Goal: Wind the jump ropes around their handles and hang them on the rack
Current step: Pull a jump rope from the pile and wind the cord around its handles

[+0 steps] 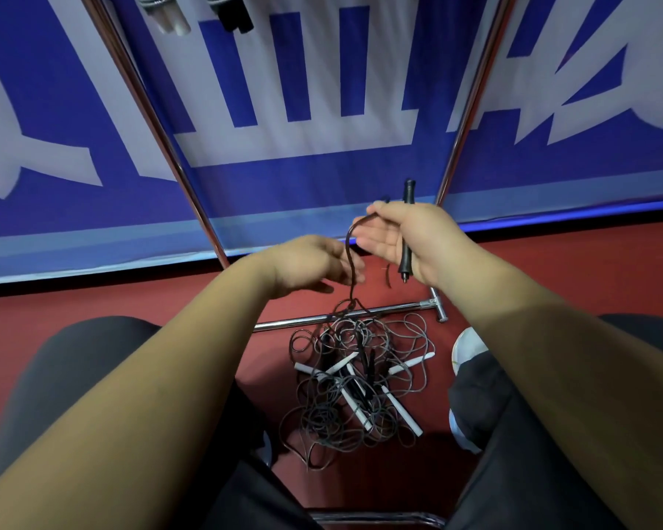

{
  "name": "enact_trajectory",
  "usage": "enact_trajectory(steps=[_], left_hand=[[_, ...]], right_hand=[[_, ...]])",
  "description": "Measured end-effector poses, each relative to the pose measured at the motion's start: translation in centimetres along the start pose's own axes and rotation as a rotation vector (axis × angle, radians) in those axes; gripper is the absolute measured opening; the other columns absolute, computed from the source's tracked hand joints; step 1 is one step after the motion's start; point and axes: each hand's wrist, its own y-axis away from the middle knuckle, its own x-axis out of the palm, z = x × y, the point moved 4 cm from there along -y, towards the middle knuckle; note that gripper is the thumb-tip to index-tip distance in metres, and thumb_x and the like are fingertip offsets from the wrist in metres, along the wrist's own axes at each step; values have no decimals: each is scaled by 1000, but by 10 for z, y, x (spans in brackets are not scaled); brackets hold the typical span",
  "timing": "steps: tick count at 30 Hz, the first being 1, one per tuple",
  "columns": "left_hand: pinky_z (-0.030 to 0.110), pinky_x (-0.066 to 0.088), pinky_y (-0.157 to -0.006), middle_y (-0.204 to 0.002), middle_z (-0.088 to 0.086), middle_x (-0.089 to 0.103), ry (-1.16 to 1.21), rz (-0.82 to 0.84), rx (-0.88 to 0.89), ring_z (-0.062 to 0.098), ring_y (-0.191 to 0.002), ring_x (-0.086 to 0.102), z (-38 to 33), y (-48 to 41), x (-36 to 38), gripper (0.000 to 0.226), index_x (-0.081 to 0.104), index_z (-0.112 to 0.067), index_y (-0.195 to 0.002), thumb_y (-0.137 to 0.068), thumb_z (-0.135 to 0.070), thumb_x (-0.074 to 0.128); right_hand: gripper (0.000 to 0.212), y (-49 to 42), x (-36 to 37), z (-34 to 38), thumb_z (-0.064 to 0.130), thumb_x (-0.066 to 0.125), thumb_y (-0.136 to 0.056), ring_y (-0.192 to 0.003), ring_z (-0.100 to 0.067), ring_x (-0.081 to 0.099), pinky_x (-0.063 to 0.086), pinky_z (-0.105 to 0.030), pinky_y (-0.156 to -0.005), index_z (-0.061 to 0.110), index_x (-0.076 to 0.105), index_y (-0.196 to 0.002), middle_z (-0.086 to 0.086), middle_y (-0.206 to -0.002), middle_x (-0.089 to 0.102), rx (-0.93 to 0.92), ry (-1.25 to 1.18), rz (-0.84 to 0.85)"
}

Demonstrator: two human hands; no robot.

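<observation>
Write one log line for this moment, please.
right hand: holds black handle | left hand: by rope, grip unclear | pile: tangled on floor

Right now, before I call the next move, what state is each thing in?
Right-hand grip, closed round the black handle.
Left-hand grip, fingers loose beside the cord; contact blurred.
Black handle, held upright.
Cord, trailing down into the pile.
Pile of ropes, tangled, unwound, on the floor.
White-handled bundle, wound, hanging at top edge.
Black-handled bundle, wound, hanging beside it.
Rack, standing.
</observation>
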Motion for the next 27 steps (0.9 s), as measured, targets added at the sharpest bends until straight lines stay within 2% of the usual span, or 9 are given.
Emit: enact_trajectory(steps=[2, 4, 7, 10, 13, 17, 21, 24, 27], left_hand=[[37, 47, -107, -116, -9, 79, -156, 45, -24, 15, -121, 68, 10, -3, 6, 23, 75, -21, -115, -100, -9, 63], [36, 47, -112, -114, -11, 77, -412, 58, -22, 13, -115, 68, 19, -8, 8, 18, 77, -25, -114, -102, -20, 66], [38, 54, -104, -100, -11, 76, -587, 8, -31, 15, -96, 71, 28, -12, 5, 17, 78, -25, -105, -105, -26, 61], [34, 58, -85, -97, -2, 79, -372, -39, -20, 23, -91, 75, 20, -10, 2, 27, 73, -16, -95, -110, -19, 51], [33, 54, -78, -97, 1, 81, -260, -149, 0, 20, -87, 76, 4, -4, -7, 26, 70, -14, -103, -111, -26, 48], [35, 59, -82, -90, -2, 82, -213, -257, 59, 15, -92, 77, -8, 1, -20, 27, 72, -11, -105, -111, -27, 52], [32, 54, -72, -87, -2, 82, -122, -332, 61, 14, -80, 75, -12, 4, -26, 30, 67, -5, -103, -113, -24, 46], [33, 57, -65, -91, 7, 82, 114, -388, 67, 23, -73, 73, -12, 6, -31, 26, 61, -5, -107, -114, -23, 44], [33, 61, -60, -91, 13, 77, 385, -529, 106, 17, -59, 66, -18, 13, -42, 25, 60, -7, -103, -114, -24, 45]], right_hand=[[16, 1, -1, 6, 11, 56, -110, -76, -23, 81, 64, -31, -61, 1, 65, -103, -17, -83, 79, -25, -113, 15], [18, 2, -5, 12, 11, 56, -110, -80, -24, 81, 65, -32, -65, 0, 67, -102, -19, -87, 79, -55, -204, 5], [21, 0, -10, 19, 16, 55, -112, -88, -27, 81, 67, -35, -72, -1, 67, -107, -21, -95, 80, -91, -274, -22], [32, -9, -15, 12, 27, 53, -113, -98, -30, 80, 67, -40, -81, 0, 64, -126, -21, -114, 78, -42, -150, -30], [33, -13, -22, -8, 26, 53, -112, -108, -25, 76, 63, -37, -88, 12, 64, -140, -10, -126, 76, 68, 368, -61], [22, -9, -23, -41, 28, 59, -108, -114, -20, 72, 56, -40, -98, 28, 71, -126, 2, -118, 78, 166, 857, 95], [12, -8, -18, -50, 35, 61, -107, -91, -17, 76, 54, -38, -87, 31, 70, -113, 11, -93, 82, 117, 1023, 197], [12, -9, -20, -47, 28, 62, -107, -71, -16, 67, 59, -37, -76, 26, 71, -114, 4, -86, 78, 142, 1096, 221], [19, -11, -33, -53, 21, 55, -109, -66, -21, 67, 67, -41, -75, 15, 70, -118, -5, -86, 72, 274, 1255, 177]])
